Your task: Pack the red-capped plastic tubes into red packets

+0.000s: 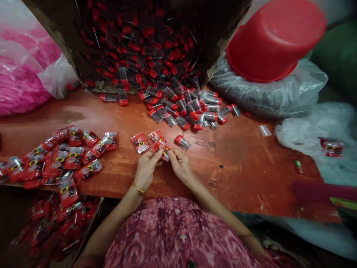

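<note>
My left hand (145,168) and my right hand (180,165) meet over the table, thumbs and fingers closed on a small red printed packet (161,147) between them. My fingers cover part of it. Just beyond lie two flat red printed cards or packets, one at left (140,143) and one behind the held one (156,136). A clear red-capped tube with dark contents (183,142) lies alone beyond my right hand. Farther back is a heap of similar tubes (184,108).
Many red packets (55,160) are piled at the left table edge, above a box of more packets (61,227). An open carton (214,48) spills tubes onto the table (240,160). A red bucket (273,41) sits upside down on a plastic bag (259,95). Pink-filled bags (22,74) stand left.
</note>
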Motion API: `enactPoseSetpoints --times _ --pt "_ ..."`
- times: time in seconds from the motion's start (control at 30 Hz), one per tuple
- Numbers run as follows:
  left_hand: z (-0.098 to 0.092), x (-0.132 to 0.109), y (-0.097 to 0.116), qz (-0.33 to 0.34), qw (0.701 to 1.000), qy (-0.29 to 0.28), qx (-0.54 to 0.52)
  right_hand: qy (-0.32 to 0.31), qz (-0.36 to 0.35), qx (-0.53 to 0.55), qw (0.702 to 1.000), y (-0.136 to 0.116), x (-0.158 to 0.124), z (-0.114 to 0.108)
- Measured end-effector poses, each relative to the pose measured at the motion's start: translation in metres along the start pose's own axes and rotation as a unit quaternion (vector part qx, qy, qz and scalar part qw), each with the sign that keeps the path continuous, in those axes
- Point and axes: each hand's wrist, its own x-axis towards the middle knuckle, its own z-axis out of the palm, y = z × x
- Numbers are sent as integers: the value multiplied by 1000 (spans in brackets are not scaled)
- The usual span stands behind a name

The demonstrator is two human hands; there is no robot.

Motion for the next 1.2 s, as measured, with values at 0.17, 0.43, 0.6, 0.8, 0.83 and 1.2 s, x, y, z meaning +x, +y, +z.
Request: enactPoseSetpoints --times 0.17,0.43,0.6,0.8,0.83,1.2 --pt "0 8 12 -13 998 10 -55 5 -35 -312 949 25 14 -39" --pt "3 10 15 -37 996 -25 -72 12 1 -112 994 27 -7 -54" --pt "8 4 12 0 999 -40 -28 -11 49 55 997 -12 -24 -55" --pt "10 2 8 55 997 -62 8 -77 162 170 969 -21 -18 -55" --pt "9 2 8 60 996 -65 8 -85 193 197 957 -19 -17 -54" --pt "17 0 6 41 995 -81 -47 -6 181 218 959 -15 -20 -31"
